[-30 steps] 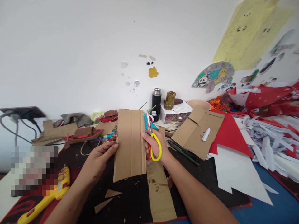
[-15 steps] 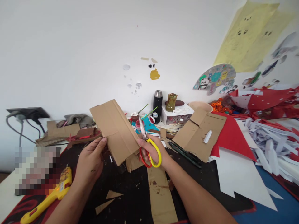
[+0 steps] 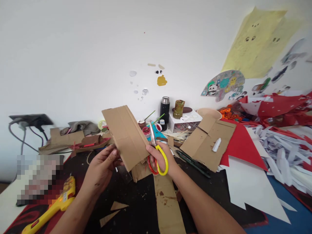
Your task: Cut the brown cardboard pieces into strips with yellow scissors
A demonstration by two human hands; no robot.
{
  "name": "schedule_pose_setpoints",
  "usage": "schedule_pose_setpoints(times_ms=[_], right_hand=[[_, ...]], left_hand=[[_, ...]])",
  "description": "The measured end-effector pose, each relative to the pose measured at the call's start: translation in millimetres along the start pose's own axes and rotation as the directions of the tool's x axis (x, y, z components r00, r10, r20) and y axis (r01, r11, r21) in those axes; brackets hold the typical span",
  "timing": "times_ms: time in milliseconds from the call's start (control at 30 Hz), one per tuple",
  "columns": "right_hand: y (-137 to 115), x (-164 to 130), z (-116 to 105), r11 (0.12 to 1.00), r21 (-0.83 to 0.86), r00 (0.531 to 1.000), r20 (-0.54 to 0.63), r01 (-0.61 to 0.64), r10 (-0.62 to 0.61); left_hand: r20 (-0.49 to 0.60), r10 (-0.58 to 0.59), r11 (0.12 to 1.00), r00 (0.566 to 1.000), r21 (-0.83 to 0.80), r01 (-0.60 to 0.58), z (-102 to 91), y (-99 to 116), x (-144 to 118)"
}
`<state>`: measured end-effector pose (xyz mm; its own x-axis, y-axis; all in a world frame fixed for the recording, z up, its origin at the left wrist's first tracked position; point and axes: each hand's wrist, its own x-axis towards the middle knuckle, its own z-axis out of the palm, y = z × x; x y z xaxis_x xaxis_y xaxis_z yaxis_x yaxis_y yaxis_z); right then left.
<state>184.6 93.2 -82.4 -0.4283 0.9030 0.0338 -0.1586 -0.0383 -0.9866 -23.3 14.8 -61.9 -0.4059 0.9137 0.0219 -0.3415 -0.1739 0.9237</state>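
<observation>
Desk [image 3: 11, 203]: mostly under a dark mat, scraps all round. Cardboard panel [image 3: 125, 135] is up in front of the person, above the mat. Main change: a second ago it stood near upright, face-on; now its top leans over to the left. Versus half a second ago it sits slightly further right, and the left hand [image 3: 98, 169] has come in with it. Reads as turning or checking the panel, no cutting at this instant. Left fingers: thumb and fingertips close together at the panel's left edge, some fingers going behind; can't tell if they're clamped on it. Right hand [image 3: 162, 156]: fingers wrapped around the scissors [image 3: 153, 142], thumb also pressing the panel's lower right edge. Blades point up beside that edge, not biting; they look nearly together. Containers, big to small: white box [image 3: 181, 126] at the back, see-through front, jumbled small stuff inside, can't identify it; an olive-brown jar and a dark oval thing [image 3: 186, 110] on top. Pale bowl [image 3: 209, 112] behind other cardboard, inside not visible. Black flask [image 3: 165, 110] upright beside the box, contents hidden. Olive-brown jar [image 3: 179, 109], contents not visible. Brown jar [image 3: 141, 124], pale lid. Pink pot [image 3: 146, 134], reddish, contents too small to tell. Tiny white-lidded bottle [image 3: 162, 123] by the flask, contents unclear.
</observation>
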Motion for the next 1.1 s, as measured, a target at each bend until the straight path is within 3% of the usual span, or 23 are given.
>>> schedule_pose_setpoints(times_ms=[600, 1100], right_hand=[[3.4, -2.6, 6.4, 1.000, -0.008, 0.999, 0.027, -0.022, 0.022], [3.5, -4.8, 8.3, 1.000, -0.005, 0.997, 0.076, 0.003, -0.003]], left_hand=[[-0.090, -0.081, 0.996, 0.993, -0.049, 0.077, 5.4, -7.8, -1.2], [-0.062, -0.087, 0.992, 0.994, 0.090, 0.093, 5.1, -1.3, -3.4]])
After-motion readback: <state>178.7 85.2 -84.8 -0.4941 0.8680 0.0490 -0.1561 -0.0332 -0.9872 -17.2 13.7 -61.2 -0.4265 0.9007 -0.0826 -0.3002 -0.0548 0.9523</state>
